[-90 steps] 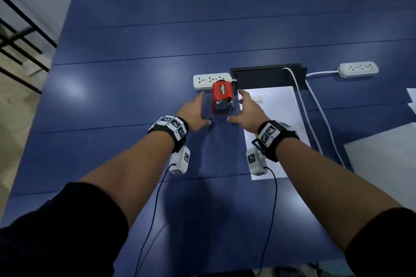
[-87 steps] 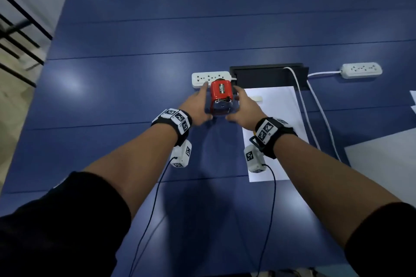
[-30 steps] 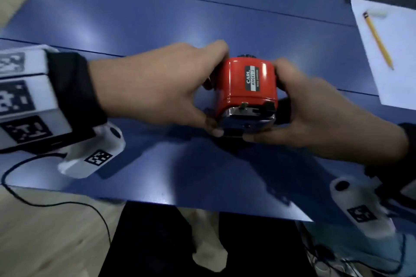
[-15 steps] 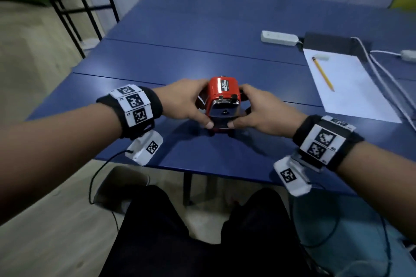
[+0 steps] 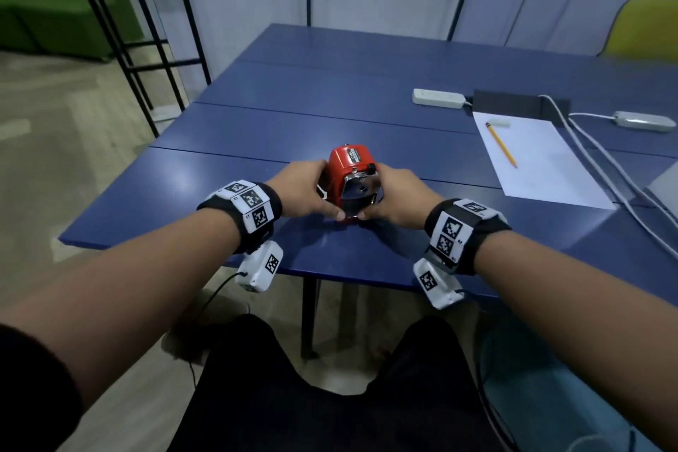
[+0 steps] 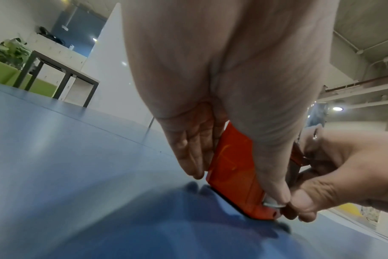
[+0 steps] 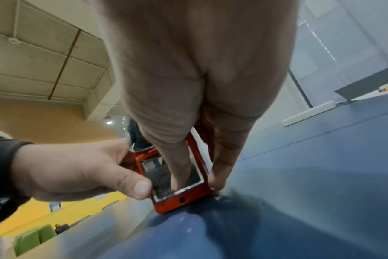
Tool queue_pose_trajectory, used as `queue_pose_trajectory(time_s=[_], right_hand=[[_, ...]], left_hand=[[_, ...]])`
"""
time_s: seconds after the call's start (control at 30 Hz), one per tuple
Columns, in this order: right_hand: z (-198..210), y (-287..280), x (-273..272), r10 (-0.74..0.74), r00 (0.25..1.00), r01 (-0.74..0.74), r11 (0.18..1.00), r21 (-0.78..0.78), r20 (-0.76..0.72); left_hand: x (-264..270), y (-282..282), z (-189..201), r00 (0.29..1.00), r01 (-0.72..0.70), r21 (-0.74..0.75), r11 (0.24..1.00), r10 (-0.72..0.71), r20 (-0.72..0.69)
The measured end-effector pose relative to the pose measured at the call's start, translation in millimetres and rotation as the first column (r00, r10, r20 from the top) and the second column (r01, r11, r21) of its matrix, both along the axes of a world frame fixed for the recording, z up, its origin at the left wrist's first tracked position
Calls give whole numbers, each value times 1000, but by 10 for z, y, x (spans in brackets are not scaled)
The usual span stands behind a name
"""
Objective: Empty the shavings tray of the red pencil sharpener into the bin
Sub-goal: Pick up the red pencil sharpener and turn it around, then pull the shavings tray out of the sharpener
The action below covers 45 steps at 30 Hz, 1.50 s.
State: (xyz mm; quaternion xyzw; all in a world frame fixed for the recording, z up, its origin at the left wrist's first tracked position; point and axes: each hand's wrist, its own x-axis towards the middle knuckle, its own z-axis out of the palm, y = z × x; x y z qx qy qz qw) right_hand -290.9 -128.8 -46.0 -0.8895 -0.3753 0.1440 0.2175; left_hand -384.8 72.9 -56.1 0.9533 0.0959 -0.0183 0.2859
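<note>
red sharpener [image 5: 351, 176] upright, tray-end seemingly facing wearer

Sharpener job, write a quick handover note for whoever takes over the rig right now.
Left hand: grips the left side of the sharpener, thumb at the front lower edge.
Right hand: grips the right side, thumb on the front face.
Sharpener: upright on the table near the front edge, between both hands, metal front facing the person.
Pencil: on the paper to the right, untouched.
Done: sharpener is at the near edge, held in both hands.
Left: the tray does not look pulled out yet; slide it out, tip it into the bin, refit it. No bin shows clearly in any view.
</note>
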Motion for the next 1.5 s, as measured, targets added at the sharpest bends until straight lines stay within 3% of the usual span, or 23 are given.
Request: queue_pose_trajectory(time_s=[0.23,0.4,0.6,0.8,0.9,1.03,1.13,1.2,1.33,1.5], right_hand=[[21,-193,-165,-84,996,87,991,99,-40],[-34,-315,-296,-35,995,47,991,122,-98],[-82,-119,-208,-44,992,62,986,155,-121],[-81,-43,-125,17,987,13,982,190,-157],[-110,-74,-109,7,984,28,980,197,-176],[-186,-128,-135,-34,988,66,976,208,-151],[-212,-173,-151,-67,989,93,975,201,-133],[-193,-191,-152,-67,989,95,972,215,-133],[-147,-205,-126,-62,992,84,972,219,-107],[-191,-201,-121,-89,994,101,973,207,-69]], left_hand=[[-130,-57,-60,998,-54,-91,994,57,24],[-187,-111,-116,992,-103,-195,975,115,56],[-285,-96,-174,970,-202,-185,962,223,98],[-385,-60,-233,943,-269,-267,926,309,123],[-398,-79,-180,952,-255,-206,945,282,117],[-485,-62,-31,985,-159,128,979,148,87],[-547,-35,142,948,-246,226,942,186,258],[-508,-8,272,939,-177,187,966,109,326],[-232,3,463,972,147,264,953,-188,140],[24,-89,508,964,262,323,909,-265,-36]])
